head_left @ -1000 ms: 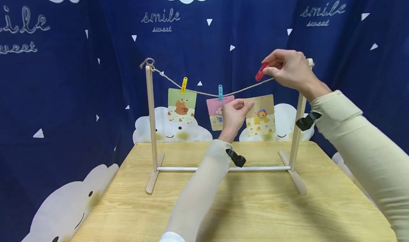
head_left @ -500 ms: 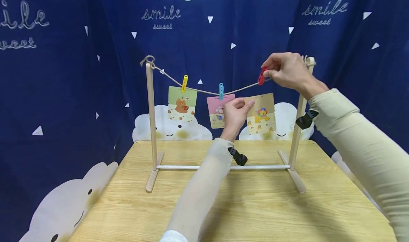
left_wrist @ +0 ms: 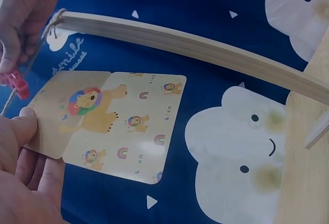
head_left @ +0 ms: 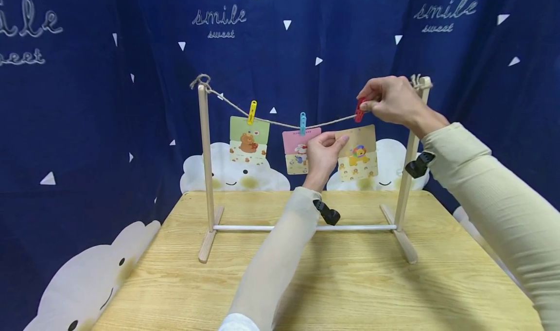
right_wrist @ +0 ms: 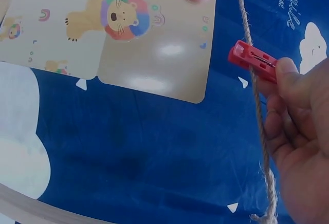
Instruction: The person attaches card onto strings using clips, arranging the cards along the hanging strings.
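Against the navy cloud backdrop, two cards already hang pegged. My left hand pinches the lion card under the twine; my right hand squeezes the red peg there, unclipped.

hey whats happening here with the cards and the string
A person is working at a small wooden rack with a twine line strung across it. The left hand holds a lion card up just below the line, while the right hand pinches a red clip at the twine. Two other cards hang already: a bear card on a yellow clip and a pink card on a blue clip.
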